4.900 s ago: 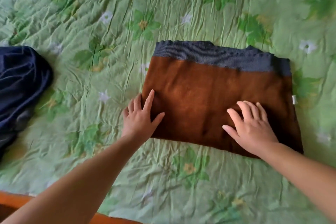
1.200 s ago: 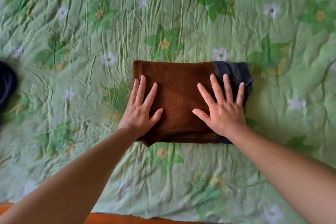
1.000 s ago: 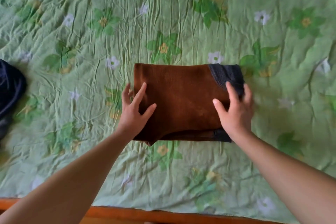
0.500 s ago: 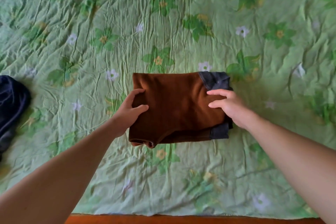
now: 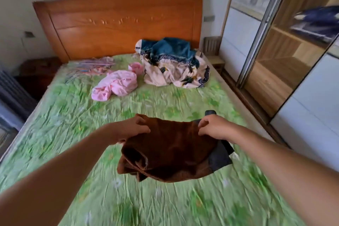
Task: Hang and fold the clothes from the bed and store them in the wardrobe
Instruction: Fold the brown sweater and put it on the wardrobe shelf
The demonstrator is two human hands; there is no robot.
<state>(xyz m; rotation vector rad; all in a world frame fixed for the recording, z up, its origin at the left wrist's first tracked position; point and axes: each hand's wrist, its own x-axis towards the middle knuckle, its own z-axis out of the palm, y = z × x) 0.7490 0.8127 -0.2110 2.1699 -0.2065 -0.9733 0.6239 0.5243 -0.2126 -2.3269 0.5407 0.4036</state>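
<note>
Folded brown sweater (image 5: 170, 152), grey rib band (image 5: 220, 158) on its right side, is up in the air over the foot end of the bed (image 5: 73, 115), not touching the sheet. Left grip (image 5: 132, 130) has fingers curled over the far left edge; right grip (image 5: 214, 128) pinches the far right edge by the grey band. Both closed on the knit.

Btwn them the bundle sags & the near layers hang loose, bottom left corner splaying. Soft, limp, light I'd say; not slippery, nothing to break. Held by one edge like this the fold prob. won't keep. Better w/ flat palms under it.

Further up the bed: pink garment (image 5: 117, 86), teal-and-cream patterned heap (image 5: 174, 64) by the headboard (image 5: 119, 24), thin coloured hangers (image 5: 91, 68) (blurry, I think).

Wardrobe (image 5: 275, 64) at right is open, wooden shelves. One dark blue item (image 5: 319, 22) on an upper shelf; rest too blurred to tell.
</note>
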